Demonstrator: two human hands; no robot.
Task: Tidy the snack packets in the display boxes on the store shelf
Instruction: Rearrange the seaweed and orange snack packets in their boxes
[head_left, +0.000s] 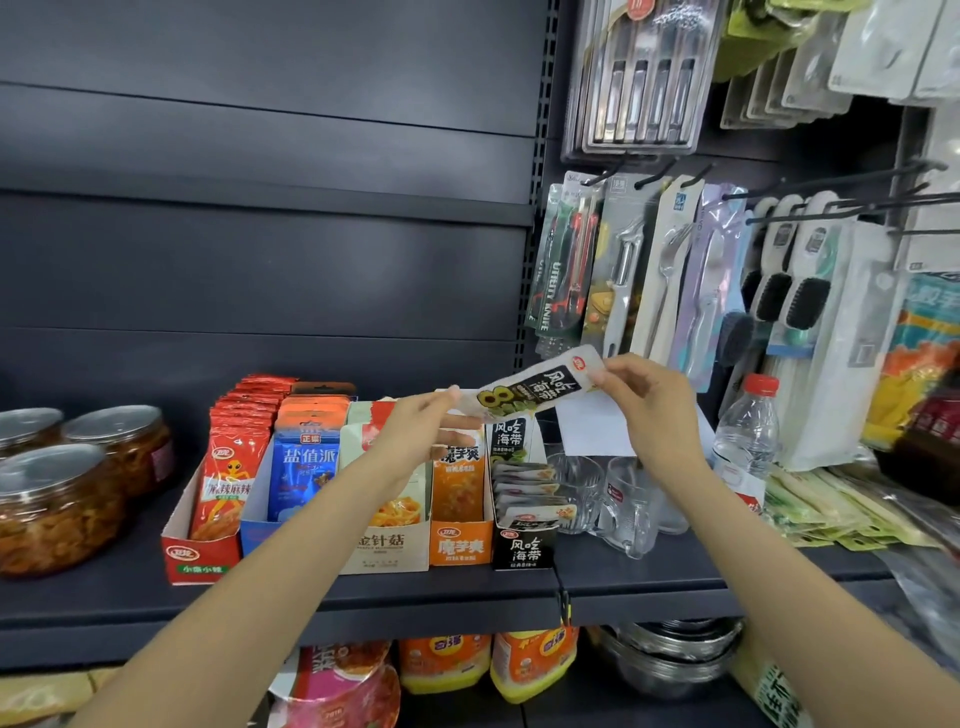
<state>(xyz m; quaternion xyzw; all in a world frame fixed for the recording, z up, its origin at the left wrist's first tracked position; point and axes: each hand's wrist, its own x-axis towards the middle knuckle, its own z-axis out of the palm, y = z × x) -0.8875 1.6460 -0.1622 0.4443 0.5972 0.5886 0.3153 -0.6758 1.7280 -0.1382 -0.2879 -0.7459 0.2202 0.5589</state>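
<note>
A black-and-white seaweed snack packet (537, 387) hangs in the air above the display boxes, tilted up to the right. My right hand (649, 400) pinches its upper right end and my left hand (423, 423) pinches its lower left end. Below it stands the black seaweed display box (524, 548) with several flat packets lying inside. To its left stand an orange box (460, 543), a beige mushroom box (387, 551), a blue box (257, 527) and a red box (200, 558), each with upright packets.
Three lidded jars (62, 499) stand at the shelf's left. Glass mugs (623, 504) and a water bottle (745, 436) sit right of the boxes. Hanging utensils and brushes (649, 270) fill the right panel. Bottles and bowls sit on the shelf below.
</note>
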